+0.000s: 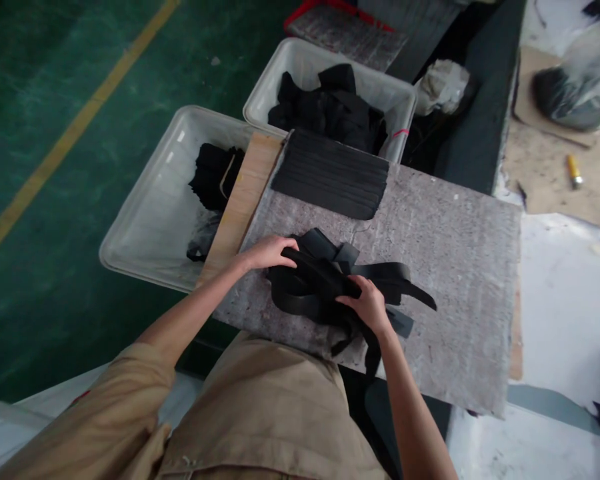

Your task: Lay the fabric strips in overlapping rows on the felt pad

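Note:
A loose, tangled heap of black strips (300, 303) lies on the grey speckled board (445, 267) in front of me. My left hand (275, 253) is closed on the upper left end of one black strip (320, 272). Further right along that same strip, my right hand (367, 301) grips it between thumb and fingers. Other strips curl out beneath both hands, and some ends hang over the board's near edge. Beyond the heap, a neat row of overlapping black strips (330, 175) lies flat at the board's far left corner.
Two white bins, one at the left (145, 193) and one behind the board (265, 87), hold black pieces. A wooden plank (253, 180) runs along the board's left side. On the right-hand table are a yellow-handled item (574, 171) and a plastic-wrapped dark bundle (565, 97).

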`<action>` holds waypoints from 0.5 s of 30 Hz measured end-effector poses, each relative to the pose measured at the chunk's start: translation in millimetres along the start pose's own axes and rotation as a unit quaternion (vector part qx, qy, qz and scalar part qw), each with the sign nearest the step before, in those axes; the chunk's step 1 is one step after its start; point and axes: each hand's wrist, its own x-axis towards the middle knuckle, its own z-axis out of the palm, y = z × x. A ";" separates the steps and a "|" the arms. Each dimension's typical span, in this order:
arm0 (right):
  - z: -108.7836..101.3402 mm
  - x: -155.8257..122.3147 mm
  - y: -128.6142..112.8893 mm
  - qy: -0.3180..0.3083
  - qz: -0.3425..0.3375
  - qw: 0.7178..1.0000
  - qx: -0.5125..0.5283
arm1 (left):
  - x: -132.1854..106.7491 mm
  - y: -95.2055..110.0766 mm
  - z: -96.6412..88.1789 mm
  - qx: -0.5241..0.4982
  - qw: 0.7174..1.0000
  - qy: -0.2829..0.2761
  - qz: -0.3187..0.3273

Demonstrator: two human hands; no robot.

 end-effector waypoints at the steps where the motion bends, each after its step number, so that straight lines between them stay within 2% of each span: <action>1: -2.1 3.1 3.4 -0.013 0.011 0.999 0.033 | 2.2 -3.0 -0.4 -0.025 1.000 -0.012 -0.009; 4: -2.5 7.4 8.6 -0.017 0.026 0.997 0.068 | 6.8 -9.3 -0.1 -0.051 0.998 -0.039 -0.015; 8: 2.9 4.0 5.3 0.014 0.008 0.999 0.040 | 4.7 -6.9 2.8 -0.002 0.999 -0.049 -0.004; 12: 4.9 -12.2 -8.3 0.069 -0.034 0.996 -0.034 | -11.2 4.4 6.0 0.083 0.994 -0.003 0.076; 15: 12.1 -38.0 -22.9 0.100 -0.066 0.983 -0.137 | -36.2 10.2 14.0 0.202 0.965 0.034 0.164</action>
